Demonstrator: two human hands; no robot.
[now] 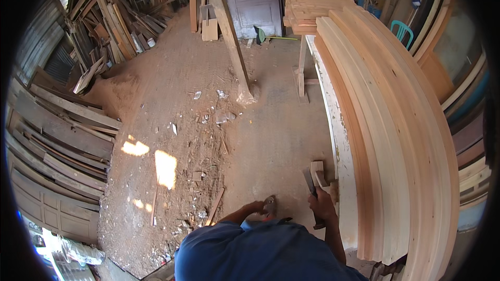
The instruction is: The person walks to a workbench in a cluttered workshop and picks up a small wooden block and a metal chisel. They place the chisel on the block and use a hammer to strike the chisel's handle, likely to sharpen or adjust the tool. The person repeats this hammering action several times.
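Right hand (322, 205): fingers clamped around a long dark tool (310, 181), located between 4 and 5 o'clock in the view, its upper end pointing toward 11 o'clock. Left hand (255, 207): near 6 o'clock, beside a grey object (269, 204) of indeterminate kind; cannot tell whether its fingers grip it. Wooden block (317, 167): at 12 o'clock from the right hand. Stacked timber (396, 125): at 3 o'clock, on a white surface (346, 187).

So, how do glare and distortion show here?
Head view: white, washed-out sunlight patches glare on the brown dirt floor; also in the head view, the long pale wooden planks bow outward toward the right rim, and the corners go black.
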